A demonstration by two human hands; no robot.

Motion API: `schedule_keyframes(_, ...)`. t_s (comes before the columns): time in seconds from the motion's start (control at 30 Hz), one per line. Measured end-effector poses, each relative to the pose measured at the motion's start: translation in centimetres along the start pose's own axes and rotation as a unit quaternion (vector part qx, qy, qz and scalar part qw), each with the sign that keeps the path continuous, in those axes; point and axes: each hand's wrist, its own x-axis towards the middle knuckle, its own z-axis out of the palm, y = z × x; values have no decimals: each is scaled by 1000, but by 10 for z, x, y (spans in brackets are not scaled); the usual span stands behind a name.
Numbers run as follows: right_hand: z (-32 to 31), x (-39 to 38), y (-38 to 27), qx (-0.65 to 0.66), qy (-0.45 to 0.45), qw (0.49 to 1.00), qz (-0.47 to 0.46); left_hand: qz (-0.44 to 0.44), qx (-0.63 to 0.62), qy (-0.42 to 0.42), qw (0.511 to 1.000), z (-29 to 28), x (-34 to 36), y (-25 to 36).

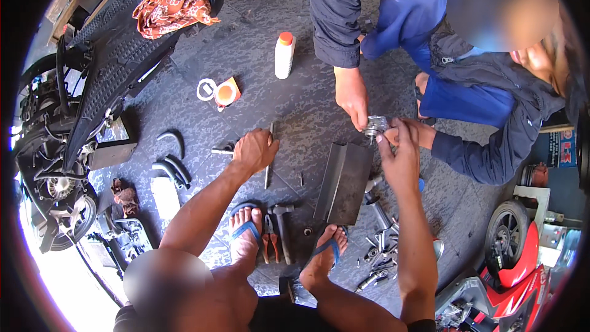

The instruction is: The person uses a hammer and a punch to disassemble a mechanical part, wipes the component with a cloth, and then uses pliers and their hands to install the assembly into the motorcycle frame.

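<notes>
My left hand (253, 151) is closed round a thin metal rod (268, 172), which sticks out above and below the fist over the floor. Just left of that hand is a short metal tool end (222, 150). My right hand (401, 158) reaches forward with thumb and fingers on a shiny round metal part (376, 125) that looks like a piston. The co-worker's hand (352, 99) grips the same part from the far left, and their other hand (420, 133) is behind my fingers. Below it stands a dark angled metal block (345, 181), close to my right foot.
Pliers (270, 240) and a hammer (282, 233) lie between my feet. Loose metal parts and sockets (382, 249) are right of the block. A white bottle (284, 55) stands ahead, near an orange-and-white container (227, 93). Motorcycle parts (61, 178) fill the left; a red motorcycle (516, 289) is at right.
</notes>
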Motion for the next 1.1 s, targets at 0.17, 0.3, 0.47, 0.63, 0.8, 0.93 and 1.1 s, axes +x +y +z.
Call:
schedule_keyframes(0.17,3,42,15,46,-184,980,58,14,-29,-21,999,-4,-9,-4)
schedule_keyframes(0.3,-5,58,13,39,-225,973,-44,34,-80,-46,995,-6,-14,9)
schedule_keyframes(0.47,-5,49,5,65,-210,974,-48,76,-170,-47,981,-17,-23,37)
schedule_keyframes(0.63,-6,29,3,197,-260,926,193,84,-283,-113,949,-34,-36,80)
schedule_keyframes(0.8,-14,20,-17,290,-276,867,298,98,-406,-154,895,-23,-45,97)
schedule_keyframes(0.93,-15,10,-9,291,-266,878,273,103,-449,-155,874,-16,-48,106)
schedule_keyframes(1.1,-19,7,-6,288,-263,886,252,113,-382,-101,912,-28,-51,115)
